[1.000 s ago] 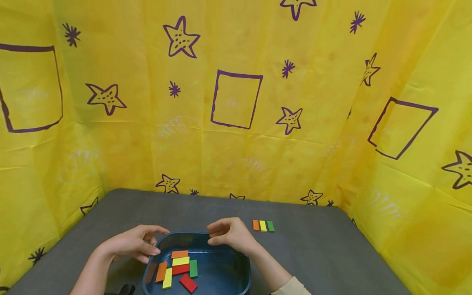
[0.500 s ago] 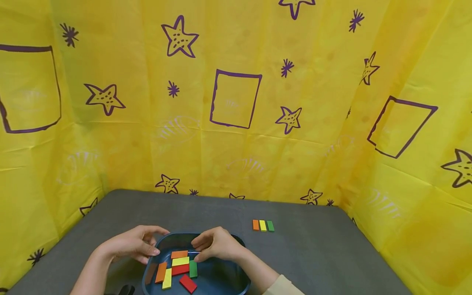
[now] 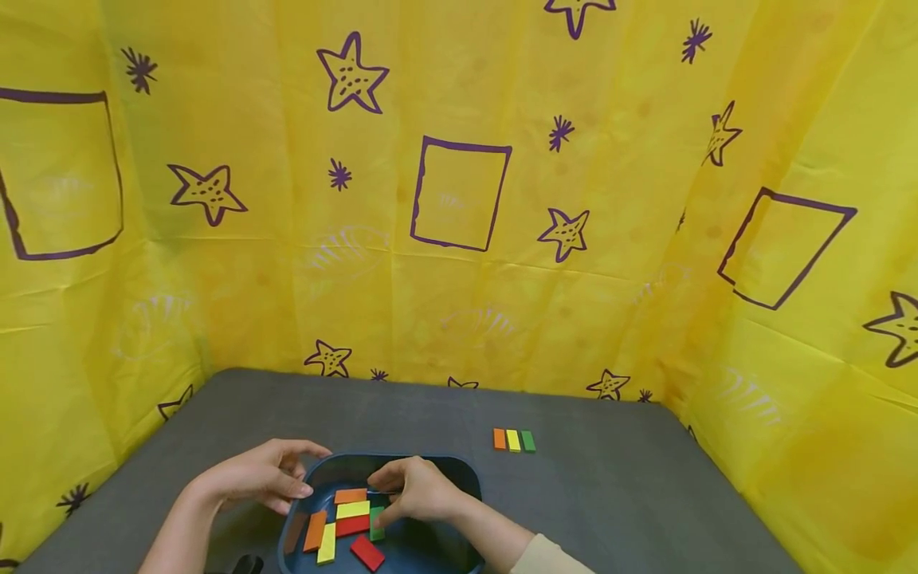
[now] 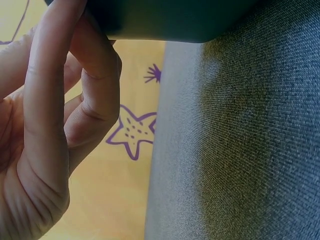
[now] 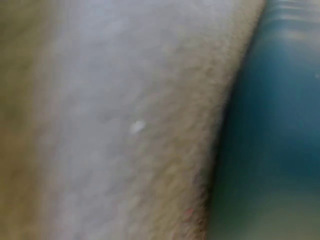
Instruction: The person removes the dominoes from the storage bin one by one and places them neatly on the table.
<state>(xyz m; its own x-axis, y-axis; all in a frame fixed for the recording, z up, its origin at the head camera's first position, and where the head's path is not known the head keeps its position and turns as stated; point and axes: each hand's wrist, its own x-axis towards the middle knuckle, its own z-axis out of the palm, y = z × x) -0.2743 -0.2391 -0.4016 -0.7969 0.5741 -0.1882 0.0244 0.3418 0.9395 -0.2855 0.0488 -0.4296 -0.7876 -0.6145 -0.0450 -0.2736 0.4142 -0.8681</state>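
Note:
In the head view, my left hand (image 3: 267,477) holds the left corner of a dark blue tub (image 3: 459,466) by its rim. The left wrist view has these fingers (image 4: 46,100) bent up against the tub (image 4: 165,22). My right hand (image 3: 423,490) reaches inside the tub, thumb and fingers apart. Its thumb tip overlaps a green block (image 3: 377,532). Around it lie flat red blocks (image 3: 367,552), yellow blocks (image 3: 326,544) and orange blocks (image 3: 314,532). The right wrist view catches the tub's outer wall (image 5: 275,130) but not the hand.
Beyond the tub, an orange block (image 3: 499,438), a yellow block (image 3: 512,440) and a green block (image 3: 528,441) stand in a row on the grey table (image 3: 610,486). A yellow curtain (image 3: 459,311) with purple drawings encloses the table. A black object (image 3: 248,564) shows at the bottom edge.
My right hand has moved from above the tub's far rim down and left into the tub, to the green block. My left hand stays at the rim.

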